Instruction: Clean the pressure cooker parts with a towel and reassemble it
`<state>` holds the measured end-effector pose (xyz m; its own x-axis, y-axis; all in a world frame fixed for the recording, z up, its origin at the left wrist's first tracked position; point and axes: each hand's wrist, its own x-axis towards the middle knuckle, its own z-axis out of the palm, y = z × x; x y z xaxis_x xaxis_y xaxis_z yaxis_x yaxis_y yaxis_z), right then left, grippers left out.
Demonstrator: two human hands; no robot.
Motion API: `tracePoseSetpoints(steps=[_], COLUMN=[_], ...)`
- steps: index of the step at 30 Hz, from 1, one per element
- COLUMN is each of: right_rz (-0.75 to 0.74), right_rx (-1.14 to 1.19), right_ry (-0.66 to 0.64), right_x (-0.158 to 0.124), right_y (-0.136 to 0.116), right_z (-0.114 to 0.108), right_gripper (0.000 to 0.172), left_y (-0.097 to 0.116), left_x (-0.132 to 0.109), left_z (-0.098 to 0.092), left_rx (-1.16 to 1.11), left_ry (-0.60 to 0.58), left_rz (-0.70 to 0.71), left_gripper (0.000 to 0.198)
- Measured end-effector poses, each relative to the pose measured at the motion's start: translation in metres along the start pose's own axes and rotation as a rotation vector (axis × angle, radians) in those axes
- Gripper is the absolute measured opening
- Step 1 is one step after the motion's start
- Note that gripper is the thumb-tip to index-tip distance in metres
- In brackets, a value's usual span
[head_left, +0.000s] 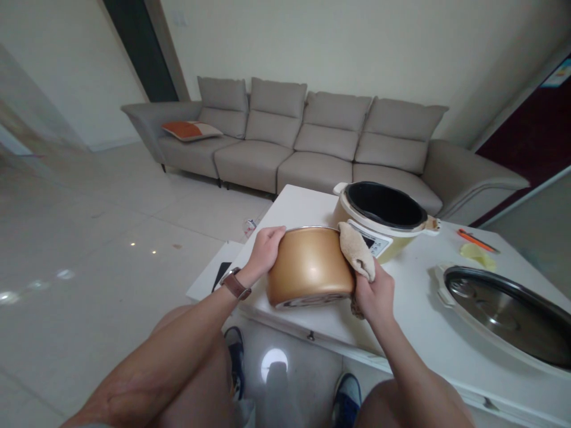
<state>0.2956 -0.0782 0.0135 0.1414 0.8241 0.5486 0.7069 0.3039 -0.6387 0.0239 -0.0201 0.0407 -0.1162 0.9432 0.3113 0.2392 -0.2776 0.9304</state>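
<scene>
A gold inner pot (312, 261) is held tilted above the near edge of the white table, its base partly turned toward me. My left hand (266, 248) grips the pot's upper left side, thumb by the rim. On the other side, my right hand (377, 291) is closed around a beige cloth (357, 251), pressing it against the pot's right wall. Just behind stands the cooker body (383, 229), its dark cavity facing up and its control panel toward me. The pot's inside is hidden from view.
The cooker lid (508, 318) lies underside up on the right of the white table (414, 297). Beyond it are an orange-handled tool (475, 239) and a pale yellow piece (477, 255). A grey sofa (321, 137) with an orange cushion (190, 131) stands behind.
</scene>
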Motion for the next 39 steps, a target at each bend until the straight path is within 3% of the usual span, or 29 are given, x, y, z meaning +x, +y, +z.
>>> tracePoseSetpoints(steps=[6,9,12,14,20,24,28,33,39], right_rz=[-0.162,-0.403,-0.669,-0.702,-0.389,-0.073,0.116,0.200,0.158], right_rx=[-0.076,-0.087,-0.062,-0.064,-0.008,0.043,0.120,0.173,0.127], right_ry=[0.009,0.004,-0.098,-0.157,-0.063,-0.054,-0.063,-0.035,-0.016], right_x=[-0.004,-0.006,-0.007,-0.008,-0.002,0.003,0.007,0.008,0.005], right_y=[0.001,-0.007,-0.018,-0.023,-0.014,-0.004,-0.001,0.000,0.002], right_z=[-0.001,-0.008,-0.017,-0.020,-0.012,-0.006,-0.004,-0.003,-0.001], right_gripper=[0.039,0.051,0.055,0.051,0.060,0.047,0.041,0.044,0.043], left_y=[0.002,-0.001,-0.003,-0.004,-0.008,-0.012,-0.020,-0.029,-0.020], left_x=[-0.002,-0.001,-0.001,-0.001,0.003,0.004,0.003,0.002,0.008], left_z=[-0.001,-0.002,-0.004,-0.004,-0.001,0.002,0.003,0.005,0.003], left_rx=[-0.028,-0.042,-0.034,-0.028,-0.010,-0.034,-0.079,-0.113,-0.039], left_ry=[-0.036,-0.049,-0.068,-0.077,-0.010,0.046,0.067,0.071,0.002], left_rz=[-0.066,-0.082,-0.084,-0.077,-0.128,-0.156,-0.148,-0.133,-0.105], left_gripper=[0.052,0.055,0.057,0.058,0.057,0.053,0.049,0.047,0.046])
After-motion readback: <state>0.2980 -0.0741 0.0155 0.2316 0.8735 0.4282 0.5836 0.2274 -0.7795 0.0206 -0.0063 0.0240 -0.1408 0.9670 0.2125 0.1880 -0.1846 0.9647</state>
